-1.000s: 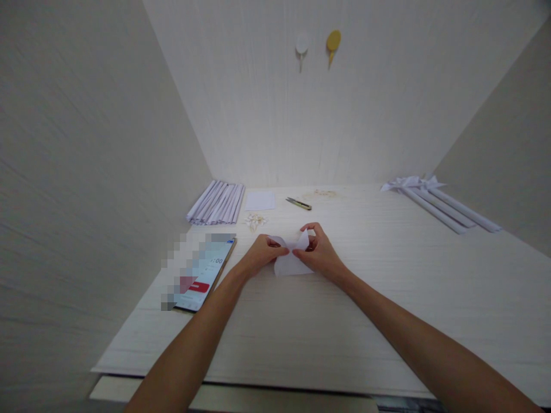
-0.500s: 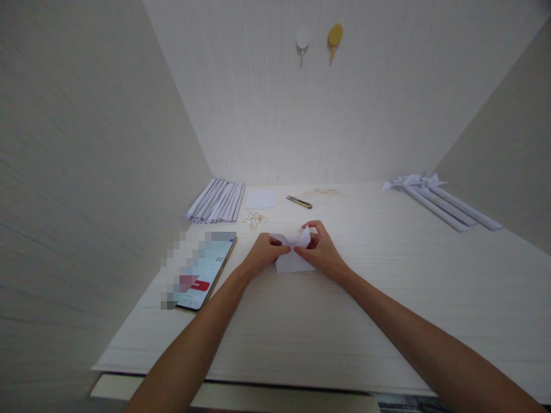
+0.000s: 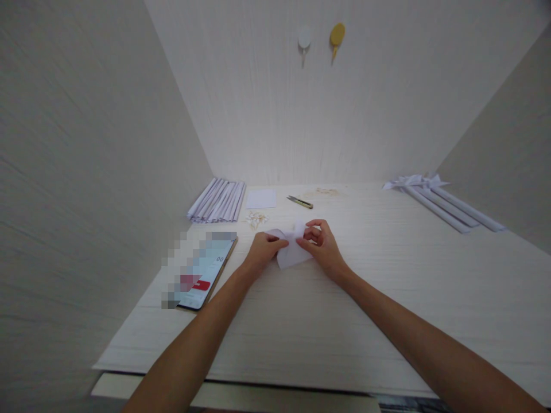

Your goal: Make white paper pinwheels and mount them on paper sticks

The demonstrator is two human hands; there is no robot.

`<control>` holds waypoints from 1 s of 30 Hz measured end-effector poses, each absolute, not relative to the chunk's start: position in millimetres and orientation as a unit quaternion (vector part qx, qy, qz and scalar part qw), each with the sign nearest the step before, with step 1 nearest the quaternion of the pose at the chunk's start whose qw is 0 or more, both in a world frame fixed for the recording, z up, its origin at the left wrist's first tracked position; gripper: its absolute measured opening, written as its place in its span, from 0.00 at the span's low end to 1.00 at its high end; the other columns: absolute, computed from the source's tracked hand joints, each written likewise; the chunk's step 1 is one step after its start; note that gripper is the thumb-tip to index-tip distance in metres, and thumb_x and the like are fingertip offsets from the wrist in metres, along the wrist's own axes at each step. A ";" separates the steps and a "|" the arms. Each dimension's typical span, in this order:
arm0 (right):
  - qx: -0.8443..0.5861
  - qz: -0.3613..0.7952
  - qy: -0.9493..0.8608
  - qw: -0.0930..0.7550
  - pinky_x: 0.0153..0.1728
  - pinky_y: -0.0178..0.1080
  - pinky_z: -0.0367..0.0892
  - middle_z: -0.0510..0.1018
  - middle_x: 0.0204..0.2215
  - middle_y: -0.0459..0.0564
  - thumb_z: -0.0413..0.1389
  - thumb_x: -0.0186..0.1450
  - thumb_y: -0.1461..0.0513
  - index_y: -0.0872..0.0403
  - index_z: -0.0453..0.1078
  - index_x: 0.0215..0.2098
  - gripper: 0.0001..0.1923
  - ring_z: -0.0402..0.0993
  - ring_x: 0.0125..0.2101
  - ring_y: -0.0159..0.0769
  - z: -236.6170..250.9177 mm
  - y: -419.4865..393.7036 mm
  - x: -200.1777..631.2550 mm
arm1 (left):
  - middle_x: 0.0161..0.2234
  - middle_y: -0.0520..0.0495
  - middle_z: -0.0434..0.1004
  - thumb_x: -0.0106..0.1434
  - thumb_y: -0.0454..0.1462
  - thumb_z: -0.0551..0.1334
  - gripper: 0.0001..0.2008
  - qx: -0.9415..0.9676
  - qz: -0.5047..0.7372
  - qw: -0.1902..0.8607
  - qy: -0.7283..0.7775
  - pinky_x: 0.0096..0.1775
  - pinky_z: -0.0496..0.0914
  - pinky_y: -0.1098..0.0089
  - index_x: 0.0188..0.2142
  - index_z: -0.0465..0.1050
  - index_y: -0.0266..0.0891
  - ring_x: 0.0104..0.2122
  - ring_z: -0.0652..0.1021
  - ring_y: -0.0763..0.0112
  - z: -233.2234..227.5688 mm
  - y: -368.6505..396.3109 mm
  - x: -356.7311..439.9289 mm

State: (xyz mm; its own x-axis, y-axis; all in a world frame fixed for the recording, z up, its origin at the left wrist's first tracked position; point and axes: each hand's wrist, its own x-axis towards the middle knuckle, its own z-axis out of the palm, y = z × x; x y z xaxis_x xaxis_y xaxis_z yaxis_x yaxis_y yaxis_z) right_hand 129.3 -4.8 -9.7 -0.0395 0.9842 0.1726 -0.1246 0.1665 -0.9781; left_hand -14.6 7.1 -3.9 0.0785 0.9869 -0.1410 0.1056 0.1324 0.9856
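Both forearms reach forward over the table (image 3: 387,321), the hands meeting near its middle. The left hand (image 3: 263,250) lies knuckles-up with its fingers drawn together, pinching the left edge of the paper (image 3: 289,255) between thumb and fingertips. The right hand (image 3: 322,244) is raised a little at the wrist, its fingers curled and pressed on the paper's right edge, the thumb underneath. The paper is a small white sheet, bowed and partly folded, its upper corners lifted off the table and its lower edge resting on it (the exact fold is hard to make out). To the left lies a phone (image 3: 205,274) with a lit screen, just beside the left forearm. Farther back sit a stack of rolled paper sticks (image 3: 217,201), a flat white sheet (image 3: 260,199), a small heap of pale scraps (image 3: 256,218) and a pair of snips (image 3: 299,202). At far right lie long paper rolls (image 3: 447,206) with bow-like ends. Pale walls enclose the table on three sides; two hooks (image 3: 321,38), one white and one yellow, hang on the back wall.
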 end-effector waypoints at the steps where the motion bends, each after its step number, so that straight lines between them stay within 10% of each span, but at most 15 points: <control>1: -0.412 0.485 -0.515 0.575 0.24 0.31 0.59 0.67 0.22 0.38 0.58 0.46 0.62 0.51 0.53 0.32 0.19 0.65 0.23 0.27 -10.0 -3.9 129.7 | 0.13 0.54 0.65 0.39 0.36 0.62 0.07 0.487 0.434 0.534 0.538 0.20 0.57 0.74 0.13 0.67 0.33 0.16 0.65 0.77 -4.7 8.0 -14.6; 22: -0.395 0.421 -0.616 0.536 0.21 0.32 0.57 0.64 0.18 0.39 0.56 0.50 0.65 0.52 0.59 0.29 0.10 0.61 0.19 0.26 -10.0 -7.3 129.3 | 0.19 0.52 0.71 0.42 0.30 0.60 0.01 0.262 0.594 0.577 0.496 0.26 0.64 0.75 0.19 0.68 0.34 0.20 0.70 0.78 7.2 9.1 -14.8; 30: -0.362 0.383 -0.677 0.514 0.28 0.36 0.64 0.72 0.32 0.47 0.54 0.52 0.65 0.51 0.60 0.37 0.14 0.67 0.24 0.28 -7.6 -13.7 128.1 | 0.16 0.53 0.69 0.40 0.32 0.61 0.04 0.275 0.588 0.596 0.472 0.23 0.63 0.75 0.19 0.67 0.34 0.20 0.70 0.76 8.0 4.9 -10.0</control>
